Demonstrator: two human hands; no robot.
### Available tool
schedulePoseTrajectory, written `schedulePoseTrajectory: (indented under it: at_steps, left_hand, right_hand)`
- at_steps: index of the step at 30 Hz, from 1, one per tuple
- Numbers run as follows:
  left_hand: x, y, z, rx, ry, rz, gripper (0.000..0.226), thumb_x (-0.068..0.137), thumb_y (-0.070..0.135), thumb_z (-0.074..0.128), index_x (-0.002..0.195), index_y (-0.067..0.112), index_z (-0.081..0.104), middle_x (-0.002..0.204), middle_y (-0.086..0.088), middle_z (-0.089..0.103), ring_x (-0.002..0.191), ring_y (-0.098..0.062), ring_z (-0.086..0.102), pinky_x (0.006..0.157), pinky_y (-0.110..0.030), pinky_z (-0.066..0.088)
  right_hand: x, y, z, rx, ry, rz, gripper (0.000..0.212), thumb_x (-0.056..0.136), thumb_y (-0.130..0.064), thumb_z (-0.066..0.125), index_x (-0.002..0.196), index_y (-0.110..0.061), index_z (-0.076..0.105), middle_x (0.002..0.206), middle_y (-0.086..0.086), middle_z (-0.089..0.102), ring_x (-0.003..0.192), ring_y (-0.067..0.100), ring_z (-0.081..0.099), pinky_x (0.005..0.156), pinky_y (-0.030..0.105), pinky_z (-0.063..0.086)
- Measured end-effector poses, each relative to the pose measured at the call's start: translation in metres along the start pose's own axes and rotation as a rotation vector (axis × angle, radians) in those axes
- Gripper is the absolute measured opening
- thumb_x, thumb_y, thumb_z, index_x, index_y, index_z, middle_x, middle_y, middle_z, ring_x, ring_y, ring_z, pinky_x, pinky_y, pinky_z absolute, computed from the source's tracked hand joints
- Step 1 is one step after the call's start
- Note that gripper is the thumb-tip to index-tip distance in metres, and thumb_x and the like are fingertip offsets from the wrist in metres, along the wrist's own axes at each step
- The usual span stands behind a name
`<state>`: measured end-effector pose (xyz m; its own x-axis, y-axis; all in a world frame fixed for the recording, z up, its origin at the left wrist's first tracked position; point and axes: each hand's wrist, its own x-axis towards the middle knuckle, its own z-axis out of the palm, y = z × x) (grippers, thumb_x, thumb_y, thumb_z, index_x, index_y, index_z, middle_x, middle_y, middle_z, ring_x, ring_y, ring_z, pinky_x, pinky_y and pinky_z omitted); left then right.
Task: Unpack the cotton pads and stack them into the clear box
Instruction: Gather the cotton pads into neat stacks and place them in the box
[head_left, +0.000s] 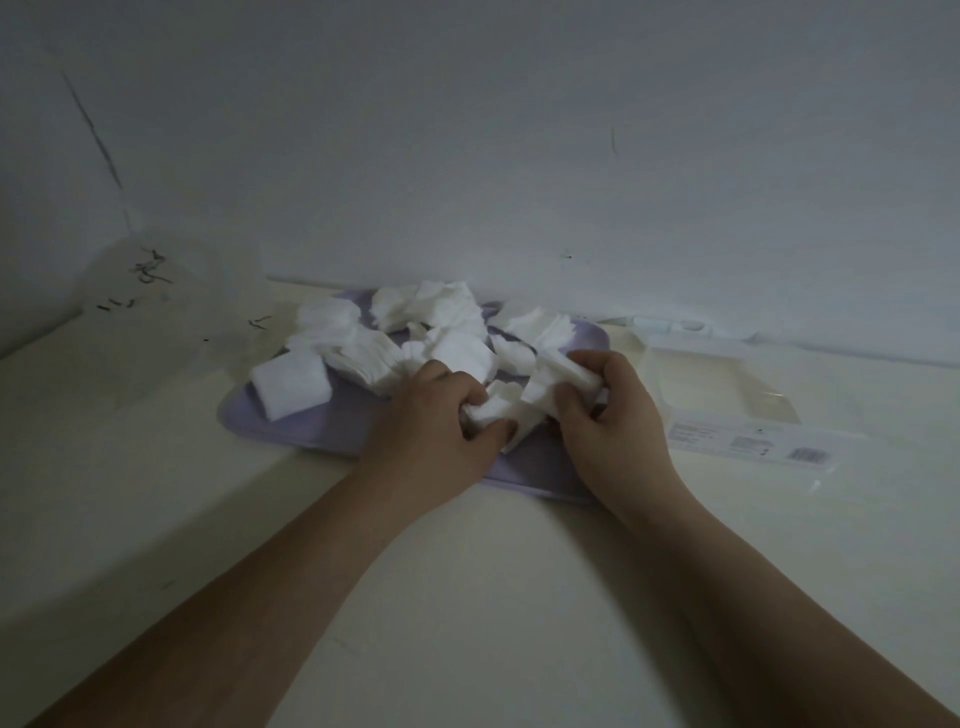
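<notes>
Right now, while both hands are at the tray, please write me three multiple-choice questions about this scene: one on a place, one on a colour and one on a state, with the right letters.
1. Where do the loose cotton pads lie?
A. on the tray
B. inside a bowl
C. on a chair

2. What colour is the tray?
A. red
B. pale purple
C. black

3. What are the hands doing?
A. both hang idle
B. only one holds pads
C. each grips pads

Answers:
1 A: the white pads are heaped on the tray.
2 B: its bare near part shows lilac.
3 C: the left hand and the right hand each curl their fingers round pads.
</notes>
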<state>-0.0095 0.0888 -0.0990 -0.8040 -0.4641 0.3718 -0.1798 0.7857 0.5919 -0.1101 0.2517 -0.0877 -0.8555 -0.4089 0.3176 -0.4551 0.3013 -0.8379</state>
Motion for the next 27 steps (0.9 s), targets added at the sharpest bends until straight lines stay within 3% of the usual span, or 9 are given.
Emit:
schedulePoseTrajectory:
  at_steps: [3, 6, 8, 10, 12, 16, 18, 21, 27]
  left_hand:
    - [0.001, 0.000, -0.001, -0.081, -0.006, 0.003, 0.027, 0.071, 0.042, 0.085, 0.087, 0.031, 0.066, 0.097, 0.014, 0.051, 0.074, -0.002, 0.058, 0.076, -0.035, 0.056]
    - [0.003, 0.001, -0.005, -0.163, 0.018, 0.031, 0.022, 0.067, 0.033, 0.082, 0.076, 0.033, 0.062, 0.095, 0.013, 0.053, 0.080, -0.006, 0.058, 0.079, -0.035, 0.054]
    - [0.004, 0.004, -0.008, -0.193, 0.071, 0.080, 0.021, 0.064, 0.028, 0.078, 0.072, 0.033, 0.059, 0.095, 0.010, 0.059, 0.091, -0.014, 0.060, 0.087, -0.034, 0.051]
    - [0.005, 0.005, -0.013, -0.233, 0.103, 0.093, 0.018, 0.067, 0.022, 0.079, 0.073, 0.027, 0.062, 0.092, 0.007, 0.066, 0.094, -0.017, 0.063, 0.088, -0.031, 0.049]
    - [0.005, 0.006, -0.017, -0.267, 0.062, 0.032, 0.017, 0.073, 0.018, 0.082, 0.079, 0.024, 0.068, 0.091, 0.008, 0.069, 0.091, -0.009, 0.064, 0.082, -0.028, 0.051]
    - [0.003, -0.001, -0.010, -0.277, 0.003, -0.043, 0.027, 0.075, 0.034, 0.082, 0.098, 0.036, 0.067, 0.100, 0.018, 0.067, 0.093, 0.004, 0.063, 0.087, -0.027, 0.055]
    - [0.004, -0.001, -0.007, -0.234, 0.050, -0.031, 0.026, 0.078, 0.040, 0.081, 0.101, 0.036, 0.068, 0.100, 0.018, 0.067, 0.094, 0.000, 0.063, 0.087, -0.028, 0.054]
    - [0.005, -0.002, -0.006, -0.121, 0.076, 0.014, 0.025, 0.079, 0.033, 0.085, 0.100, 0.026, 0.072, 0.100, 0.012, 0.063, 0.093, -0.011, 0.061, 0.084, -0.030, 0.051]
    - [0.004, -0.004, -0.004, -0.033, 0.023, 0.101, 0.024, 0.079, 0.036, 0.081, 0.098, 0.024, 0.073, 0.100, 0.007, 0.061, 0.092, -0.018, 0.060, 0.082, -0.039, 0.054]
  right_hand:
    - [0.000, 0.001, 0.000, 0.023, 0.032, -0.001, 0.022, 0.096, -0.016, 0.063, 0.115, -0.027, 0.059, 0.095, -0.018, 0.064, 0.081, -0.004, 0.062, 0.074, 0.010, 0.045]
    - [0.001, 0.004, 0.001, 0.076, 0.072, 0.036, 0.023, 0.095, -0.020, 0.063, 0.115, -0.030, 0.057, 0.101, -0.016, 0.066, 0.091, 0.016, 0.070, 0.089, 0.040, 0.057]
    - [0.001, 0.004, 0.001, 0.102, 0.092, 0.048, 0.028, 0.090, -0.030, 0.062, 0.117, -0.034, 0.056, 0.107, -0.013, 0.067, 0.098, 0.024, 0.071, 0.092, 0.049, 0.058]
    - [0.002, 0.005, 0.001, 0.125, 0.106, 0.066, 0.032, 0.085, -0.038, 0.060, 0.117, -0.039, 0.056, 0.109, -0.014, 0.067, 0.101, 0.024, 0.071, 0.093, 0.050, 0.058]
    - [0.002, 0.007, 0.001, 0.133, 0.100, 0.068, 0.033, 0.084, -0.042, 0.059, 0.117, -0.041, 0.056, 0.109, -0.018, 0.066, 0.101, 0.023, 0.072, 0.092, 0.050, 0.059]
    - [0.003, 0.007, 0.001, 0.152, 0.082, 0.066, 0.028, 0.089, -0.034, 0.062, 0.117, -0.035, 0.057, 0.103, -0.024, 0.065, 0.093, 0.019, 0.073, 0.089, 0.050, 0.060]
    - [0.003, 0.008, 0.001, 0.159, 0.078, 0.065, 0.025, 0.092, -0.028, 0.062, 0.115, -0.036, 0.057, 0.101, -0.024, 0.066, 0.091, 0.018, 0.074, 0.089, 0.050, 0.060]
    - [0.002, 0.006, 0.001, 0.144, 0.070, 0.039, 0.023, 0.089, -0.031, 0.061, 0.104, -0.048, 0.056, 0.100, -0.034, 0.063, 0.095, 0.020, 0.072, 0.088, 0.050, 0.060]
    - [0.002, 0.006, 0.003, 0.131, 0.058, 0.002, 0.026, 0.093, -0.023, 0.063, 0.103, -0.046, 0.057, 0.098, -0.031, 0.065, 0.090, 0.020, 0.071, 0.085, 0.049, 0.061]
